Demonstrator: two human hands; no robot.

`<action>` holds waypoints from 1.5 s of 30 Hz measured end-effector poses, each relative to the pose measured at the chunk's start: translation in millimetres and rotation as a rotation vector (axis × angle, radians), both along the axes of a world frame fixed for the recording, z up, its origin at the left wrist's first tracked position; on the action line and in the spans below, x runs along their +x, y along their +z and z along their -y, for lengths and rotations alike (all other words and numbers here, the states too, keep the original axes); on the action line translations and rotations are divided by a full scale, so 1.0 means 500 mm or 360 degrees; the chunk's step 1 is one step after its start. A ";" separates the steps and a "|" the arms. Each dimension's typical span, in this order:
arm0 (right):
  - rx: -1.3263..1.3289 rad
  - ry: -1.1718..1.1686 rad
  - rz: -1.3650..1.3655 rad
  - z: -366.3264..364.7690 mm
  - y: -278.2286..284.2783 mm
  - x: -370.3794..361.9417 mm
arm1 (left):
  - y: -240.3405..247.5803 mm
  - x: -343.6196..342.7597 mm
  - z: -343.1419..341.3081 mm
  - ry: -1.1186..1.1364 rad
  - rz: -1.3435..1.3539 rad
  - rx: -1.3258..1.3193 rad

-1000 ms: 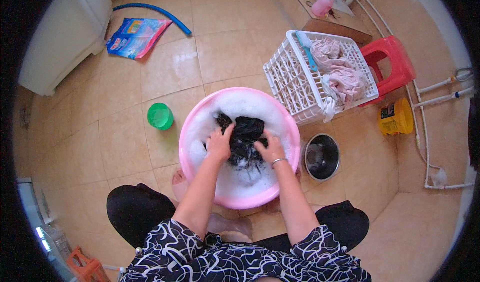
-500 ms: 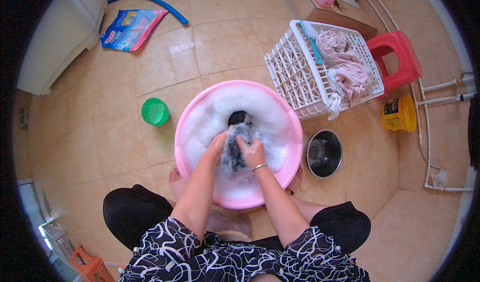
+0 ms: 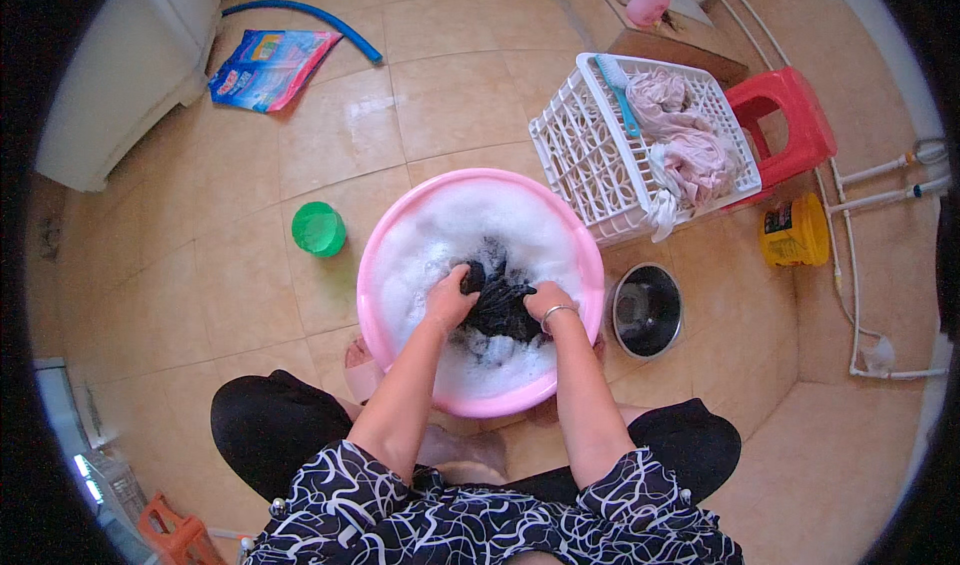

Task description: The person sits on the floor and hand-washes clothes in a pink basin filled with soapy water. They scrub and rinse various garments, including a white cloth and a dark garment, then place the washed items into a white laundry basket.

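A pink basin (image 3: 372, 365) full of white suds (image 3: 425, 230) stands on the floor between my knees. In its middle lies a wet black garment (image 3: 500, 310), spread between my two hands; its exact kind does not show. My left hand (image 3: 452, 297) grips the cloth's left part, thumb and fingers closed round a bunched end. On the right side my right hand (image 3: 546, 303), with a silver bangle at the wrist, pinches the other edge. Foam clings to the cloth and hides the water below.
A green cup (image 3: 318, 230) stands left of the basin, a steel bowl (image 3: 647, 310) right of it. Beyond are a white basket (image 3: 590, 165) with a brush (image 3: 618, 95) and pinkish cloth (image 3: 690, 150), a red stool (image 3: 800, 125), a yellow bucket (image 3: 795, 232), a detergent bag (image 3: 270, 70) and a blue hose (image 3: 310, 11).
My hands were close together, rubbing the foamy black garment. Now they are farther apart, with the cloth spread wider between them and less suds on it.
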State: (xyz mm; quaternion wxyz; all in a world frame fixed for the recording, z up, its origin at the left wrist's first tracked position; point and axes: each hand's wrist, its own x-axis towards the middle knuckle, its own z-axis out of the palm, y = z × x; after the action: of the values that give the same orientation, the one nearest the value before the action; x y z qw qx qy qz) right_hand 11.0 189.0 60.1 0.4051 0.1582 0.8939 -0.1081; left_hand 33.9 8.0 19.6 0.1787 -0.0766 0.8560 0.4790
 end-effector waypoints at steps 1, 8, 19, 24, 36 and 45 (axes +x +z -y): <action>-0.0046 -0.0019 -0.0255 0.008 0.006 -0.005 | -0.008 0.004 0.002 -0.0099 0.0010 -0.0118; -0.0179 0.0394 -0.0671 0.108 -0.087 0.023 | -0.050 0.012 0.010 -0.0388 0.0369 -0.0429; -0.1859 -0.1336 -0.1140 -0.019 -0.038 -0.013 | -0.006 -0.036 0.049 -0.0035 0.0430 -0.0139; -0.2167 -0.1433 -0.1212 0.022 0.114 -0.030 | 0.064 -0.056 0.036 0.0775 0.0422 0.1624; -0.0796 -0.0571 -0.1298 0.114 0.112 -0.003 | 0.124 0.004 -0.087 0.0929 0.0864 0.1857; -0.1663 -0.0788 -0.1127 0.077 0.125 0.042 | 0.174 -0.003 -0.079 0.0876 0.1019 0.2322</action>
State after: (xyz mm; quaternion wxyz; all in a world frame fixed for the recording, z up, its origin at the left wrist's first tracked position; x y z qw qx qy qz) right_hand 32.2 150.7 122.4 0.0743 0.0967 0.7406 -0.6608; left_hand 32.3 47.6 106.5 0.2945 -0.2801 0.1907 0.8936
